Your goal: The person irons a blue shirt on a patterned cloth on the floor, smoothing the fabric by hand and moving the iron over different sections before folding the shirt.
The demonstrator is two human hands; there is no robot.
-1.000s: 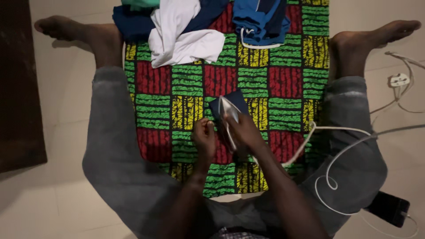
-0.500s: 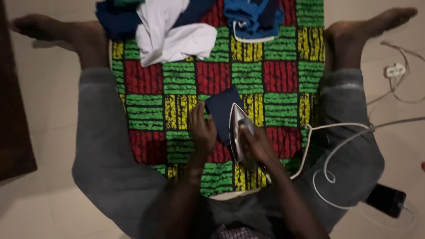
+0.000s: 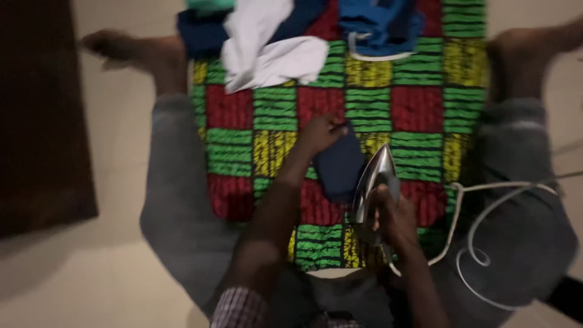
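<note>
Down on the floor, a person sits with legs spread around a patchwork cloth of red, green and yellow squares. Their right hand is wrapped around the handle of a silver iron, which is tipped on its side with the shiny soleplate showing and its nose pointing toward 12 o'clock. Just at 10 o'clock from the iron lies a small dark blue garment, and the left hand pinches the garment's far corner with fingers closed on it. A white cord loops away from the iron toward 3 o'clock, across the grey trouser leg. At 12 o'clock, on the far edge of the cloth, sits a heap of white clothes and blue clothes. A dark mat lies at 9 o'clock.
</note>
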